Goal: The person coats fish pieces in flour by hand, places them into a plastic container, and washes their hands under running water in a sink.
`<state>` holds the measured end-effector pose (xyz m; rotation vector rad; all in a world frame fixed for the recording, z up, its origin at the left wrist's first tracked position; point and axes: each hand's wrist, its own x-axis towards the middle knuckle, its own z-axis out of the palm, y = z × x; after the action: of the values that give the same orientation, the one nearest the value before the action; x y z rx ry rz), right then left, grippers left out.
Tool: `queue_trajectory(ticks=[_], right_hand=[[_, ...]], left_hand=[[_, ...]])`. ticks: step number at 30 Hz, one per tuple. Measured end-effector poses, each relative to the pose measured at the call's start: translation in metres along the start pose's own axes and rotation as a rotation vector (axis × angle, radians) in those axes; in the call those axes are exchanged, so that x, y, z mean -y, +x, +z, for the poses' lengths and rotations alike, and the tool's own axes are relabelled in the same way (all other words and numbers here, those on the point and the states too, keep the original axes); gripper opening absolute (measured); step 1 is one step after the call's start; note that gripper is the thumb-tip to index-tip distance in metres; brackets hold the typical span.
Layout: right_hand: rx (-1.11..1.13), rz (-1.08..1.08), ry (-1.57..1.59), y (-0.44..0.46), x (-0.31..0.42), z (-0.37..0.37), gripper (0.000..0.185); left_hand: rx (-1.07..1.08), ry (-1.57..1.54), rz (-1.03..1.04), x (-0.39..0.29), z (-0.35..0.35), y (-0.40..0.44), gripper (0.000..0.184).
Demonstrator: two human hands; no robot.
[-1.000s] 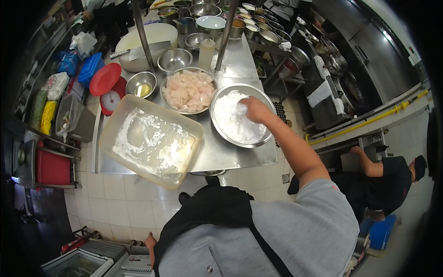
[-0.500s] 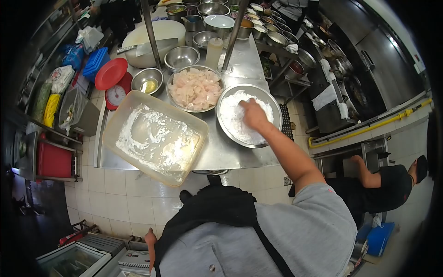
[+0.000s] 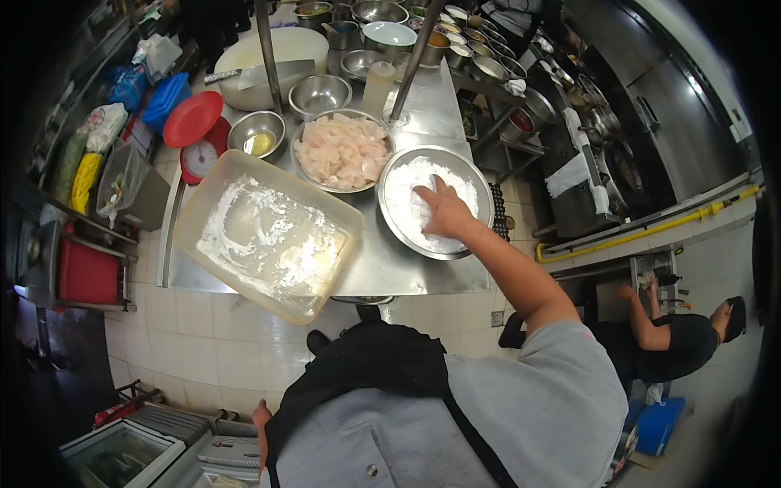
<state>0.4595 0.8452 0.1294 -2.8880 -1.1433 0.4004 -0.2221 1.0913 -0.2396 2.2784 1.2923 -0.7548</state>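
My right hand is over a steel bowl of white powder. Its fingers are spread and touch or hover just above the powder; none is visibly gripped. Down at my left side hangs my left hand, away from the table, its fingers mostly hidden. Pale sliced raw meat or fish fills a steel bowl beside the powder. Left of that, a clear plastic tub overhangs the table's front edge, with white powder smeared across its bottom.
A cleaver lies on a round chopping block. Nearby are a red scale, a small bowl with yellow liquid and a squeeze bottle. Two metal posts rise from the table. Another person works at right.
My right hand has opened, its fingers now spreading over the powder where they were bunched in it. The person at the right has shifted their arms. My view has moved slightly.
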Motion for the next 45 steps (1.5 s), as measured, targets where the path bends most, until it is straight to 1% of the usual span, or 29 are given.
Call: queue_trajectory(ticks=[1,2,3,4,5,6,7,9,10,12,16,17,19,23,25,27,29,30,31,32,33,34,35,36,38,40,42,44,45], right_hand=[[-0.018,0.012,0.043,0.011,-0.006,0.004,0.071],[-0.019,0.006,0.043,0.02,-0.013,0.0,0.071],[-0.057,0.012,0.098,0.026,-0.023,-0.004,0.064],[-0.094,0.022,0.155,0.028,-0.028,-0.006,0.058],[-0.109,0.086,0.175,0.02,-0.019,-0.027,0.052],[-0.106,0.086,0.174,0.02,-0.022,-0.03,0.052],[-0.095,0.066,0.251,0.021,-0.028,-0.034,0.052],[-0.102,0.006,0.326,0.025,-0.037,-0.036,0.059],[-0.102,0.004,0.324,0.025,-0.04,-0.036,0.059],[-0.162,0.065,0.373,0.025,-0.04,-0.037,0.068],[-0.15,0.151,0.274,0.013,-0.018,-0.027,0.071],[-0.189,0.097,0.136,0.01,-0.01,-0.011,0.069],[-0.177,0.014,0.029,0.014,-0.005,0.006,0.064],[-0.246,0.099,0.195,0.029,-0.029,-0.006,0.06],[-0.173,0.068,0.149,0.019,-0.038,-0.025,0.061],[0.042,0.039,0.116,0.006,-0.038,-0.039,0.067],[0.017,0.032,0.032,-0.003,-0.037,-0.021,0.067],[-0.011,0.021,-0.042,-0.01,-0.032,-0.006,0.066],[-0.056,0.04,0.024,-0.006,-0.031,0.002,0.056],[-0.163,-0.013,0.014,0.006,-0.047,0.022,0.05],[-0.161,0.05,0.025,0.005,-0.035,0.006,0.047],[-0.257,-0.053,0.027,0.02,-0.059,0.02,0.046],[-0.205,-0.092,0.077,0.023,-0.058,0.002,0.049],[-0.118,-0.012,0.151,0.017,-0.04,-0.019,0.057],[-0.052,0.117,0.234,0.013,-0.019,-0.02,0.065],[-0.175,-0.003,-0.036,0.018,-0.005,0.023,0.066],[-0.132,0.055,-0.016,0.013,-0.002,0.021,0.061],[-0.21,0.047,0.12,0.017,-0.016,0.012,0.054],[-0.184,0.133,0.247,0.019,-0.026,0.003,0.05]], left_hand=[[0.002,-0.003,-0.003,0.0,0.0,-0.001,0.035],[0.006,-0.199,-0.04,0.001,-0.002,0.001,0.035],[0.008,-0.393,-0.076,0.003,-0.008,0.003,0.035],[0.006,-0.391,-0.079,0.0,-0.017,0.001,0.035],[-0.043,-0.395,-0.167,-0.011,-0.029,-0.008,0.037],[-0.09,-0.399,-0.254,-0.018,-0.036,-0.014,0.04],[-0.086,-0.398,-0.255,-0.026,-0.049,-0.02,0.04],[-0.068,-0.662,-0.479,-0.043,-0.073,-0.032,0.048],[-0.068,-0.665,-0.48,-0.044,-0.072,-0.034,0.048],[-0.178,-0.702,-0.441,-0.047,-0.071,-0.036,0.053],[-0.097,-0.75,-0.526,-0.054,-0.077,-0.04,0.053],[-0.078,-0.708,-0.49,-0.056,-0.079,-0.04,0.052],[-0.055,-0.664,-0.449,-0.056,-0.076,-0.039,0.051],[-0.119,-0.629,-0.376,-0.053,-0.069,-0.031,0.052],[-0.134,-0.634,-0.345,-0.052,-0.069,-0.03,0.052],[-0.07,-0.515,-0.324,-0.049,-0.069,-0.029,0.044],[-0.03,-0.257,-0.12,-0.045,-0.068,-0.028,0.036],[-0.104,-0.109,-0.012,-0.025,-0.046,-0.018,0.035],[-0.058,-0.069,-0.042,-0.033,-0.051,-0.02,0.035],[-0.077,-0.13,-0.081,-0.038,-0.048,-0.018,0.035],[-0.077,-0.667,-0.311,-0.057,-0.064,-0.027,0.043],[-0.106,-0.74,-0.378,-0.067,-0.074,-0.031,0.051],[-0.013,-0.668,-0.397,-0.064,-0.076,-0.024,0.054],[-0.011,-0.67,-0.42,-0.067,-0.078,-0.025,0.054],[-0.091,-1.105,-0.649,-0.08,-0.079,-0.028,0.059],[-0.056,-1.113,-0.639,-0.083,-0.08,-0.027,0.061],[-0.014,-1.121,-0.617,-0.081,-0.073,-0.025,0.064],[-0.097,-1.133,-0.484,-0.068,-0.052,-0.022,0.061],[-0.088,-1.138,-0.467,-0.067,-0.055,-0.025,0.061]])
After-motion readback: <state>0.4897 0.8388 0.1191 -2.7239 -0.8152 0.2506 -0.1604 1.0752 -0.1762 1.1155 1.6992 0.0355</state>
